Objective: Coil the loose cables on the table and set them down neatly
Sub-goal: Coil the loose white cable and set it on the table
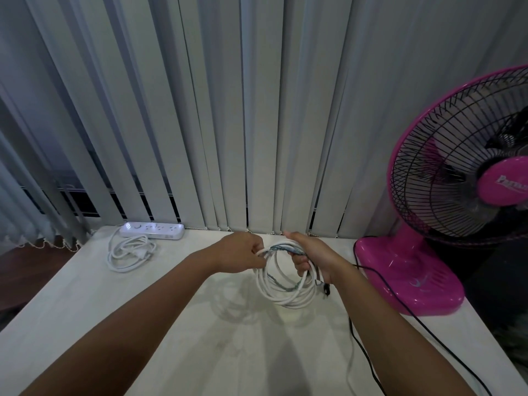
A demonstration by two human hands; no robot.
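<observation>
— Where is the cable that is being coiled?
— The white cable coil [285,300] hangs between both hands over the far middle of the desk [114,324], in front of the vertical blinds [228,110]. A thinner grey-blue braided cable [281,248] runs among its loops.
— How do the hands hold it?
— The left hand [243,254] pinches the top left of the coil, fingertips curled in. The right hand [311,255] is wrapped round the right side, its fingers threaded through the loops and closed on them. A small black plug [325,290] dangles just below that wrist.
— Does the coil touch the desk?
— I cannot tell. Its shadow lies on the desk beneath it, a little to the left.
— What else is on the desk?
— At the back left a white power strip [151,230] lies against the blinds, with its own white cord [128,254] looped in a loose bundle just in front of it. At the right stands a pink desk fan [457,181]. A black cord [353,337] trails along the desk beside the fan's base toward the near edge.
</observation>
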